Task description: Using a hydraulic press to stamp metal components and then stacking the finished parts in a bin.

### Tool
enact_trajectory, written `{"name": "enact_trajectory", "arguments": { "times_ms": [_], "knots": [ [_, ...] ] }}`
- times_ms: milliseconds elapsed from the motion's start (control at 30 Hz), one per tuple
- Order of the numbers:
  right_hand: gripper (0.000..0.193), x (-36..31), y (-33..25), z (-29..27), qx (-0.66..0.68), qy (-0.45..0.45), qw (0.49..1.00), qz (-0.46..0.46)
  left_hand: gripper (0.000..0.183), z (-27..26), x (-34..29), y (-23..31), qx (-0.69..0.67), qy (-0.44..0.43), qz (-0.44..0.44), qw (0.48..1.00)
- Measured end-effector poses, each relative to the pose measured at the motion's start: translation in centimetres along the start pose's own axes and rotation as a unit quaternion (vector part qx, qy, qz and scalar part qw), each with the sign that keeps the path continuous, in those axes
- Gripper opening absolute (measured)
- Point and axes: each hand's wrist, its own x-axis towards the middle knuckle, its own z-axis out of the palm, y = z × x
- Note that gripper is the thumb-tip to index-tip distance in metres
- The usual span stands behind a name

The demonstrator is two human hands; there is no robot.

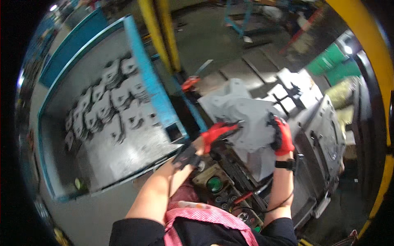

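A grey, irregularly shaped sheet metal plate [256, 117] with a few holes is in front of me at a tilt. My left hand [217, 134], in a red and black glove, grips its near left edge. On the right, my right hand [281, 136], gloved the same way, is closed on the plate's edge, with the thumb and fingers partly hidden. Another pale sheet metal plate [230, 88] shows behind the first one. Beyond it lies a grooved metal bed [254, 67] with bright metal pieces on its right part.
To the left, a large blue-rimmed bin [150, 82] holds several formed metal parts [102, 110]. A control box [223, 192] with a green button stands close to my body. Yellow posts [162, 37] rise beyond the bin. A heavy dark metal block [324, 135] is at right.
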Motion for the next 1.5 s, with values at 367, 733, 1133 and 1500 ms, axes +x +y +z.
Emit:
{"name": "enact_trajectory", "arguments": {
  "times_ms": [367,733,1133,1500],
  "knots": [
    [0.032,-7.4,0.1,1.6,-0.323,0.041,0.921,-0.212,0.079,5.1,-0.6,0.5,0.027,0.095,-0.016,0.995],
    [0.036,-21.1,8.3,14.3,-0.219,0.131,0.959,0.123,0.061,0.8,-17.8,-11.6,-0.192,0.012,-0.17,0.966],
    [0.078,-23.6,20.3,47.1,-0.279,-0.333,0.864,0.253,0.074,-22.7,-48.2,-19.0,-0.054,0.261,-0.116,0.957],
    [0.071,-22.9,32.8,62.5,-0.274,-0.521,0.795,-0.148,0.063,-33.9,-56.9,-23.1,0.448,0.456,0.022,0.769]
  ]
}}
